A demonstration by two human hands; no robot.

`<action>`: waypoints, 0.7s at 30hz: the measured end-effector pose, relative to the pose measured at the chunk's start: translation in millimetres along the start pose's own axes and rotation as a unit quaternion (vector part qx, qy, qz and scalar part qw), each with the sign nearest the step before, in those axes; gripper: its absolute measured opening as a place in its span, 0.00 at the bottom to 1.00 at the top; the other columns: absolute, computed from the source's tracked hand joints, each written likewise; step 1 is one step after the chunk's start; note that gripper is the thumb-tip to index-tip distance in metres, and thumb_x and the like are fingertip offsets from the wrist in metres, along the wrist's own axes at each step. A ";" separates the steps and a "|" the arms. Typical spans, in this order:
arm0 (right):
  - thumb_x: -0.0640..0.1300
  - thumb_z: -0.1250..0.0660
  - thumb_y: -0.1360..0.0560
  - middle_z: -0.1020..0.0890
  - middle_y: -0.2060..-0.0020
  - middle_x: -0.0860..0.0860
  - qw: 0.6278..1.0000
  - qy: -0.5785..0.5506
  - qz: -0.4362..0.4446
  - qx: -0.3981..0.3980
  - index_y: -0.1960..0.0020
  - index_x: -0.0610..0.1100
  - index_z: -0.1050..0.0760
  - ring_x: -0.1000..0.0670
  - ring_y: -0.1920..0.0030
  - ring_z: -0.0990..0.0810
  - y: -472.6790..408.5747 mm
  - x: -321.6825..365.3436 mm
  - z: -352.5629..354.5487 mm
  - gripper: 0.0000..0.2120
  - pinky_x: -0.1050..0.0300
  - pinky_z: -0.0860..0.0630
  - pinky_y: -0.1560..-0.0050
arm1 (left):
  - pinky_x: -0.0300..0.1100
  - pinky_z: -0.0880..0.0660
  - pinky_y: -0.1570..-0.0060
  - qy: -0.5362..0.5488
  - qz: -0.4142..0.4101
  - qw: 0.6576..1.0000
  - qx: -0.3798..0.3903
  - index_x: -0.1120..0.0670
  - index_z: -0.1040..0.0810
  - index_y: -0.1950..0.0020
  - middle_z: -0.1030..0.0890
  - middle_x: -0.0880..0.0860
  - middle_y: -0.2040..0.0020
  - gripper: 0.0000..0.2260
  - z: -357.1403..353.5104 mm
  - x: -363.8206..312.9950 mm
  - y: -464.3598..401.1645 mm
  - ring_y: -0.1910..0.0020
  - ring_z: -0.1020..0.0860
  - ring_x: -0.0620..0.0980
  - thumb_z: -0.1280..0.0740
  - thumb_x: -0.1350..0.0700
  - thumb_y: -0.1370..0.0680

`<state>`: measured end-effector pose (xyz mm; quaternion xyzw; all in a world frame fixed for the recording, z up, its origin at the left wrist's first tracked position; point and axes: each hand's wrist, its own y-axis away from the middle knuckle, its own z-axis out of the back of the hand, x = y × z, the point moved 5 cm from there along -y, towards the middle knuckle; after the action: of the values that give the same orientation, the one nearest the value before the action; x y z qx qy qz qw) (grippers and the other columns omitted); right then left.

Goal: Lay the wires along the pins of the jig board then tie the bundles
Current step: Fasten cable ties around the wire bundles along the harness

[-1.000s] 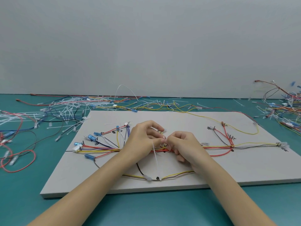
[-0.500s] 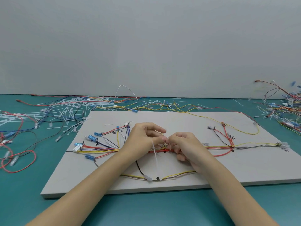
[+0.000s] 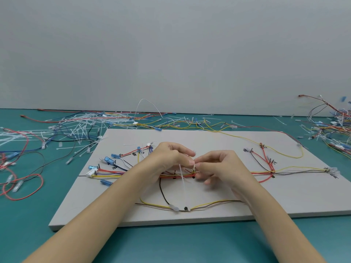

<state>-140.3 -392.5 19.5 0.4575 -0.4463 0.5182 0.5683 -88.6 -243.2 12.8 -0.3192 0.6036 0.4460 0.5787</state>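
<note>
1. One white cable tie (image 3: 182, 184) is the thing in hand: its head sits at the main wire bundle (image 3: 176, 175) near the middle of the jig board (image 3: 209, 137), and its free tail runs from there down toward the person, long axis nearly straight front-to-back, crossing the bundle at about a right angle.
2. The bundle itself runs left to right across the board, red and yellow wires together, passing under both hands.
3. The left hand (image 3: 167, 158) is curled, its fingertips pinching the tie just where the tail leaves the head, so the tail hangs below and toward the wrist side of this hand.
4. The right hand (image 3: 218, 166) is also curled, its thumb and forefinger pinched at the tie head; exactly what they press cannot be told, as the spot is small and partly hidden.
5. Both hands meet at the same point, fingertips nearly touching; the left is nearer the tail.
6. By my judgement the loop is being closed, and tightening calls for a pull along the tail's axis, toward the person, while the right steadies the head.
7. Loose spare ties (image 3: 76, 126) and wires lie well apart on the green table (image 3: 28, 215), left and right.
</note>
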 end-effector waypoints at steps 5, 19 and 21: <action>0.34 0.25 0.31 0.15 0.64 0.39 1.000 0.005 0.007 0.002 0.59 0.37 0.16 0.46 0.65 0.15 1.4 1.3 -0.5 0.02 0.62 0.23 0.70 | 0.33 0.24 0.65 -0.023 0.012 1.000 -0.012 0.54 0.15 0.60 0.15 0.50 0.64 0.10 -1.6 -0.8 1.0 0.62 0.16 0.45 0.29 0.69 0.30; 0.41 0.27 0.31 0.18 0.71 0.52 0.980 0.170 0.092 -0.053 0.66 0.46 0.20 0.51 0.73 0.19 1.5 1.2 -7.6 0.06 0.62 0.29 0.77 | 0.47 0.18 0.60 -0.063 -0.039 0.992 -0.103 0.58 0.21 0.61 0.19 0.57 0.66 0.09 -6.6 -0.4 6.0 0.66 0.18 0.55 0.35 0.72 0.29; 0.43 0.27 0.33 0.19 0.69 0.54 0.964 0.226 0.121 -0.073 0.67 0.48 0.21 0.59 0.75 0.24 1.2 3.4 -8.3 0.05 0.67 0.32 0.72 | 0.51 0.18 0.61 -0.107 -0.072 0.983 -0.132 0.55 0.24 0.62 0.19 0.55 0.67 0.10 -6.2 -2.4 5.2 0.66 0.17 0.56 0.36 0.71 0.29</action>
<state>-141.0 -383.7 21.4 0.2284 -0.3950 0.6389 0.6193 -95.5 -247.1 15.6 -0.3858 0.4498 0.5101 0.6235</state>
